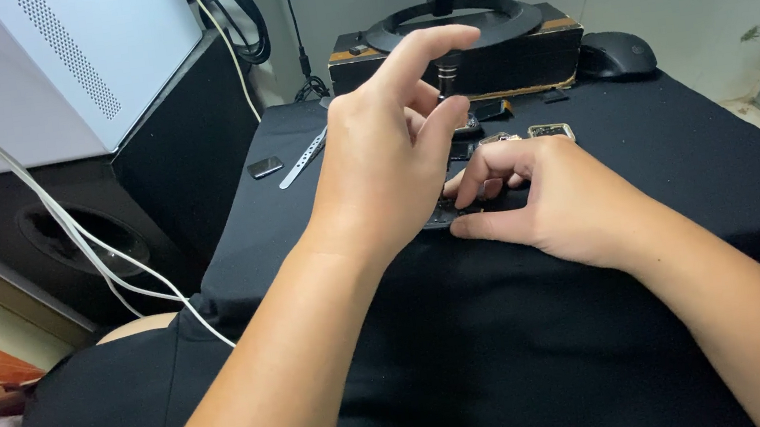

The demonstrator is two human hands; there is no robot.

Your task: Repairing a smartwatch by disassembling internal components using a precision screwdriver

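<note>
- A right hand (pixel 533 199) presses a small dark device (pixel 443 216) flat on the black-clothed counter (pixel 702 164), fingers curled down over it and gripping its edge.
- Just left of the device, the left hand (pixel 387 150) pinches the black handle of a thin screwdriver (pixel 448 70) between thumb and forefinger, held upright above the device.
- Beyond the device lie two small metal frames (pixel 551 132); to its far left, a slim metal strip (pixel 304 159) and a tiny dark rectangular part (pixel 265 167).
- Farthest from the device, a wooden box (pixel 563 54) carries a monitor stand (pixel 453 21), a black mouse (pixel 616 54) beside it; what the box contains cannot be told.
</note>
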